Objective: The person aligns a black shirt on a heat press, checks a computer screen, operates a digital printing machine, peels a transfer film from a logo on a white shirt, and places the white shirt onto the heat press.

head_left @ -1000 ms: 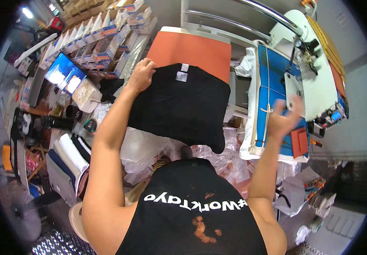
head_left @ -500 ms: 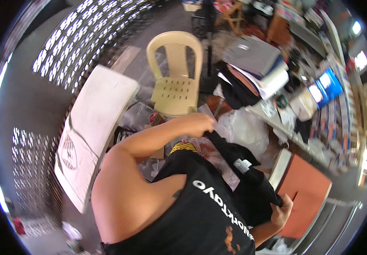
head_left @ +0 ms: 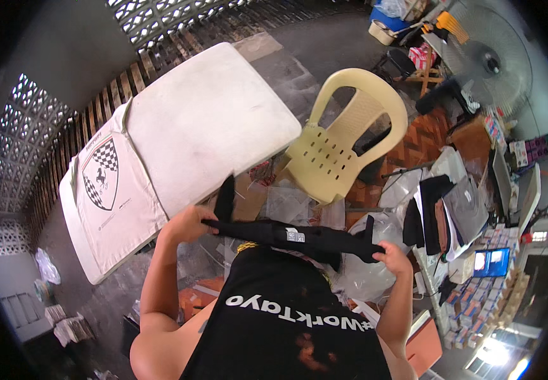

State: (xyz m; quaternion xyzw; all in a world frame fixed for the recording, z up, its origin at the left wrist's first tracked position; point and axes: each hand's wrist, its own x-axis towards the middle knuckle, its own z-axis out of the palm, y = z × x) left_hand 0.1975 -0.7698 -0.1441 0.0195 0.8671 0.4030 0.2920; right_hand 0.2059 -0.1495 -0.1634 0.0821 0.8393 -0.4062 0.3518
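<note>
A black garment (head_left: 258, 230) is stretched sideways in front of my body, gathered into a narrow band. A small pale label (head_left: 295, 235) sits near its middle. My left hand (head_left: 186, 225) is closed on one end, and a loose black flap sticks up beside it. At the other end, my right hand (head_left: 393, 258) pinches the cloth. Its exact kind cannot be made out while it is bunched. Ahead and to the left, a pale shirt (head_left: 135, 212) with a checkered shield print is drawn over the near end of a white padded board (head_left: 217, 101).
A cream plastic chair (head_left: 321, 161) stands just ahead, beside the board. To the right are a clear plastic bag (head_left: 372, 272) and a stack of folded clothes (head_left: 467, 199). A large fan (head_left: 490, 63) stands at the far right. A slatted, perforated wall (head_left: 23, 133) runs along the left.
My view has turned left toward the white board. The black garment has gone from slanting down to the right to nearly level, with both hands still on it.
</note>
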